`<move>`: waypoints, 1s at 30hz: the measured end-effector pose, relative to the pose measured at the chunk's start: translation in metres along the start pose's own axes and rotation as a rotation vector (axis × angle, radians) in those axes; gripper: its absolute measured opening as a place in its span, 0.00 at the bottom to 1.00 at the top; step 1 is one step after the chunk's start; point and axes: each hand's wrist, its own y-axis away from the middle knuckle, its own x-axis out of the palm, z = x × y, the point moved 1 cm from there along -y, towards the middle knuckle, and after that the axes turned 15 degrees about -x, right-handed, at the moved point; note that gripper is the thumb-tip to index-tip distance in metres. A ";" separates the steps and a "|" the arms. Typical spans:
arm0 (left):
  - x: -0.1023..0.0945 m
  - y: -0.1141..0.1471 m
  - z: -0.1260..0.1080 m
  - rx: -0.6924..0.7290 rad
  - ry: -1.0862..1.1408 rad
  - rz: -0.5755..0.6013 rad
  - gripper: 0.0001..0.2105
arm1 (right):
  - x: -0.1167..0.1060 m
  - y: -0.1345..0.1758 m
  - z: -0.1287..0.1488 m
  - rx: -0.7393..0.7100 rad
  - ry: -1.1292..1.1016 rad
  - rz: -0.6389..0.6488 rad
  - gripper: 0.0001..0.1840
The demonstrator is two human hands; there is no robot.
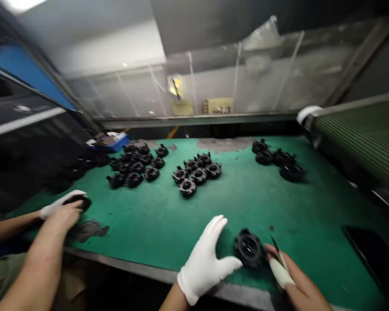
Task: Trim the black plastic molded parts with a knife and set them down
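At the bottom centre of the frame, a black round plastic part (pixel 249 249) lies on the green surface (pixel 246 198), close to its near edge. The left hand (pixel 205 263), in a white glove, rests flat just to the left of the part, fingers spread and holding nothing. The right hand (pixel 294 280), bare with one finger wrapped in white tape, touches the part's right side and pinches a thin dark blade (pixel 276 248) whose tip points toward it.

The blade could slip off the hard plastic toward the gloved hand, since that hand lies right across from the tip. The part is loose between the two hands and could slide or drop off the near edge if pushed.

Further back sit clusters of the same black parts: a middle cluster (pixel 197 170), a larger one at left (pixel 136 166), a few at upper right (pixel 278 160). At the left edge another person's hands (pixel 63 207) work on a dark part. A green ribbed belt (pixel 359 134) runs at the right, and a dark flat slab (pixel 369 252) lies at lower right. None of these blocks the hands.
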 end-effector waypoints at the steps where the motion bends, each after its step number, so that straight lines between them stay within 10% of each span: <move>1: 0.020 0.007 -0.010 0.047 -0.011 0.102 0.50 | -0.005 0.007 0.000 -0.019 -0.029 0.032 0.26; 5: 0.056 0.006 -0.034 0.069 -0.035 0.154 0.54 | -0.032 0.007 0.008 0.021 0.078 0.132 0.29; 21: 0.066 -0.014 -0.038 0.142 -0.054 0.115 0.46 | -0.078 -0.004 0.034 -0.208 0.807 0.373 0.28; 26: 0.061 -0.014 -0.041 0.122 -0.078 0.133 0.47 | -0.119 -0.024 0.014 0.051 1.064 0.136 0.26; 30: 0.028 -0.025 -0.044 0.234 -0.163 0.340 0.43 | -0.120 -0.024 0.013 -0.129 0.774 0.229 0.23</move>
